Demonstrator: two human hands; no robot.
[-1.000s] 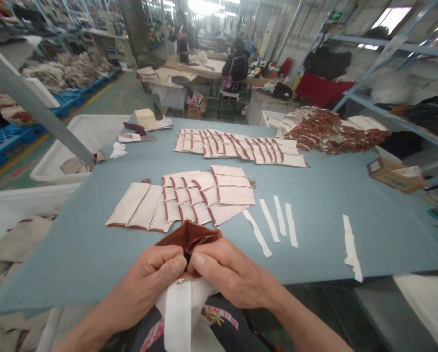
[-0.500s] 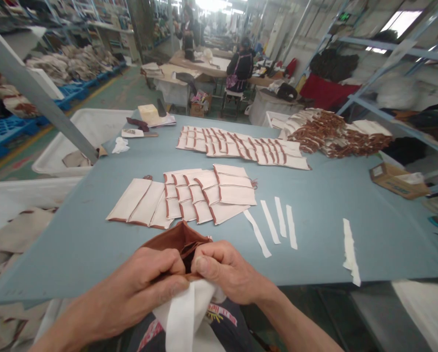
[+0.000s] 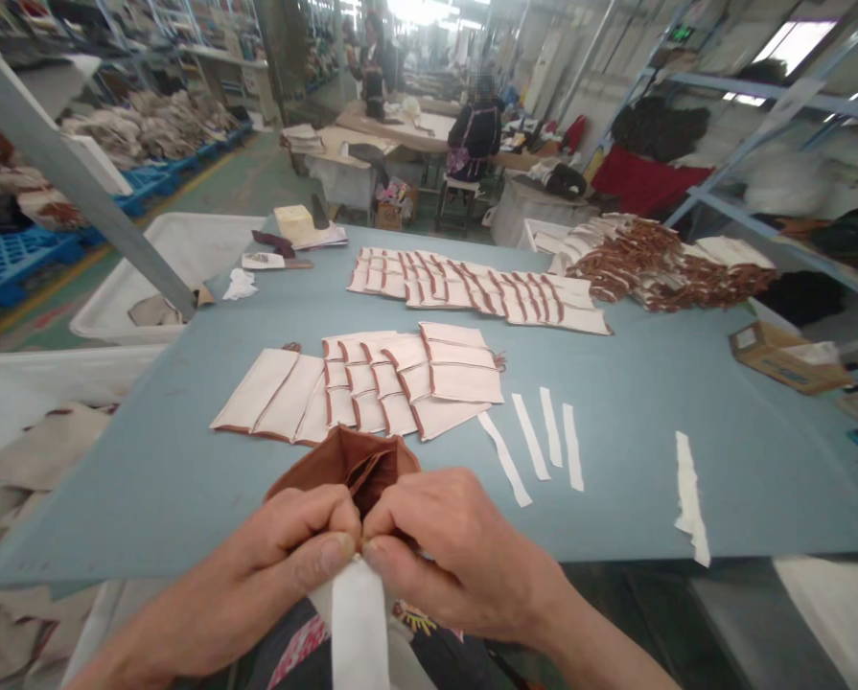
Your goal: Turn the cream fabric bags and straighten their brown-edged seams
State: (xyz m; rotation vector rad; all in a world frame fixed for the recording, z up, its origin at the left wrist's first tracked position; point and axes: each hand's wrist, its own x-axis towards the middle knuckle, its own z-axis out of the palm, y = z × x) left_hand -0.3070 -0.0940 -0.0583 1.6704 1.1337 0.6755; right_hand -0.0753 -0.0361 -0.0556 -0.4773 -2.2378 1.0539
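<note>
At the table's near edge I hold a fabric pouch [image 3: 306, 462], brown inside and cream outside, with its mouth facing up. My left hand [image 3: 291, 556] pinches the near rim, thumb over folded fingers. Close against it, my right hand [image 3: 450, 546] pinches the same rim. A white strip [image 3: 359, 623] hangs down from between the thumbs over the pouch's front. Just beyond the hands lie overlapping cream panels with brown edging [image 3: 400, 379]. Several loose white strips [image 3: 529, 436] rest to their right.
Farther back is a row of cream-and-brown panels [image 3: 472, 287]. A heap of similar pieces [image 3: 651, 259] and a cardboard box [image 3: 788, 356] are on the right. White bins [image 3: 176, 235] stand left, near a slanted metal post [image 3: 98, 177]. A person [image 3: 475, 129] sits at a far table.
My right hand has moved down and left, so the thumbs now nearly meet at the rim. The pouch's mouth shows wider, and the view has shifted slightly.
</note>
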